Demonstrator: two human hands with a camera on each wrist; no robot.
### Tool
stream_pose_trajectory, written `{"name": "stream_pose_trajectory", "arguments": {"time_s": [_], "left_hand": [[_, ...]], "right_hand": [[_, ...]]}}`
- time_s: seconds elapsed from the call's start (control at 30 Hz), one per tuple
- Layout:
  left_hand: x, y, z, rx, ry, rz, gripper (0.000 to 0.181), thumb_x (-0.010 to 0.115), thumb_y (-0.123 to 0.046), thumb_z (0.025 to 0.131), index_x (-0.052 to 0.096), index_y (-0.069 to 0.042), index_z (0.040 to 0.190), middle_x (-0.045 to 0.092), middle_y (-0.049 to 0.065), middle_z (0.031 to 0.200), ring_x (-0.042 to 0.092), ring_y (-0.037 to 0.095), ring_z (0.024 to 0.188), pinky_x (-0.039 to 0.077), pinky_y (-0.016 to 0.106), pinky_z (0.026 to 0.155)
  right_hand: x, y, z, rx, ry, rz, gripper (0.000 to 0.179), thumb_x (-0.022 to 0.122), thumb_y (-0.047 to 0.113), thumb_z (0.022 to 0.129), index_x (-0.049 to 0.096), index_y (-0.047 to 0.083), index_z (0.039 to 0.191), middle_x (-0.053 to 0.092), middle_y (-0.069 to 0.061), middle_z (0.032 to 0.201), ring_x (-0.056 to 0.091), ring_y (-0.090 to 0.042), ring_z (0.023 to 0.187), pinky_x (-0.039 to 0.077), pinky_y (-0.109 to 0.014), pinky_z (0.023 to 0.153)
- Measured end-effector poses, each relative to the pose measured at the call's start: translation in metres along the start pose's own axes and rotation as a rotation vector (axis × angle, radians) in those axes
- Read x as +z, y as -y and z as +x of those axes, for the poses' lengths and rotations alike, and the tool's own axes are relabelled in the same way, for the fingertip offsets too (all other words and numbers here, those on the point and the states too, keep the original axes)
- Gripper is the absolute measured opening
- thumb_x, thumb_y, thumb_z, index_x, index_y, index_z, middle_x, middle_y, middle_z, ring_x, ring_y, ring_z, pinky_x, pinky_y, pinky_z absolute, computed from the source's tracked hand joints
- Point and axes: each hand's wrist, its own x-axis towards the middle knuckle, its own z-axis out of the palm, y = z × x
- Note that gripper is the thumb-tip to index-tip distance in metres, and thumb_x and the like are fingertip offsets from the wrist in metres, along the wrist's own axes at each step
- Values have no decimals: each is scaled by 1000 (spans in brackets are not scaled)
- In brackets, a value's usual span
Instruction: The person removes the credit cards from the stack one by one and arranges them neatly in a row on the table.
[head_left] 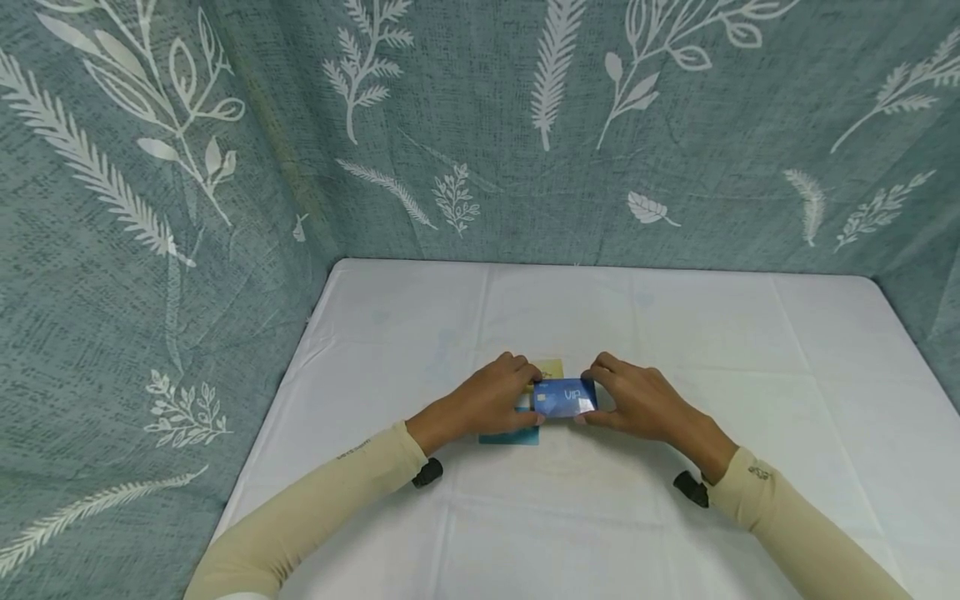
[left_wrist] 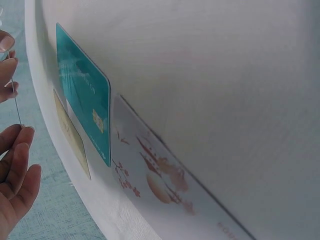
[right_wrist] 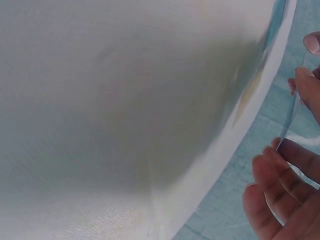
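A blue card (head_left: pixel 564 398) marked "VIP", with a small gold chip, is held up above the table by both hands. My left hand (head_left: pixel 491 398) pinches its left edge between thumb and fingers. At the opposite short edge, the right hand (head_left: pixel 643 402) pinches it the same way. Below them lie a teal card (left_wrist: pixel 82 90) with a chip, a yellow card (left_wrist: pixel 70 134) and a white card (left_wrist: pixel 160 182) printed with reddish-brown blossoms. The left hand partly covers these cards in the head view. Seen from the right wrist, the blue card (right_wrist: pixel 291 117) is nearly edge-on.
A white cloth (head_left: pixel 600 517) with fold creases covers the table. Blue-green curtains (head_left: pixel 480 192) with white leaf prints hang behind it and along the left side. Both forearms wear beige sleeves (head_left: pixel 337 492), and a small black device (head_left: pixel 692 489) sits under each wrist.
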Motion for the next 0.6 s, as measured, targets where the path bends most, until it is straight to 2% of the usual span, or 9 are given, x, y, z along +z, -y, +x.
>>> {"name": "stream_pose_trajectory", "arguments": {"time_s": [0.27, 0.6], "left_hand": [[2, -3, -2, 0, -11, 10, 57, 77, -42, 87, 63, -3, 127, 66, 8, 120, 56, 18, 102, 51, 30, 87], [4, -6, -5, 4, -17, 5, 56, 77, -42, 87, 64, -3, 125, 66, 8, 118, 54, 16, 97, 49, 27, 81]], "right_hand": [[0, 2, -3, -6, 1, 17, 55, 86, 44, 76, 71, 6, 112, 64, -3, 104, 63, -10, 75, 46, -21, 55], [-1, 5, -7, 24, 43, 14, 56, 86, 46, 76, 70, 7, 113, 64, -3, 105, 61, -8, 76, 46, -21, 56]]}}
